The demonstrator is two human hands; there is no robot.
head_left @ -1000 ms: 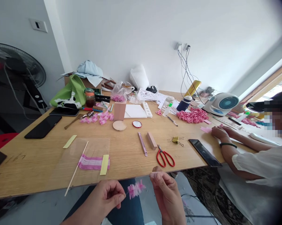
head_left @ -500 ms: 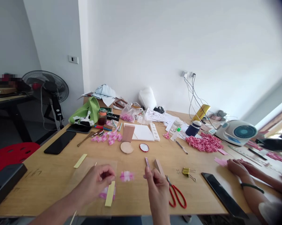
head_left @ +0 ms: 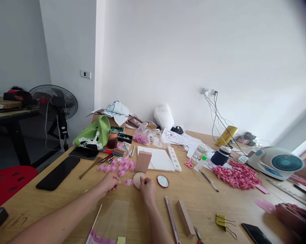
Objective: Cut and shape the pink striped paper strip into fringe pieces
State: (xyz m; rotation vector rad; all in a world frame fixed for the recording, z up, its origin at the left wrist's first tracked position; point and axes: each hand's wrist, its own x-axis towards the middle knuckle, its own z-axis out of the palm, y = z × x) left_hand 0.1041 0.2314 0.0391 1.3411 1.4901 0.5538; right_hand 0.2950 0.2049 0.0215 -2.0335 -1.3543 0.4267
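Going left to right across the desk (head_left: 201, 203): there's a black phone (head_left: 57, 173), then the left hand (head_left: 109, 182) just below a heap of pink bits (head_left: 121, 166), with a small pink tuft (head_left: 128, 182) sitting right off its fingertips, between the two hands. The right hand (head_left: 147, 189) is up against a round wooden disc (head_left: 137, 180); the hands are apart, and I can't tell if either one's gripping anything. Further right there's a big pile of pink curls (head_left: 235, 175), a pink paper strip (head_left: 263, 205) and a co-worker's blurry hand (head_left: 291, 215).
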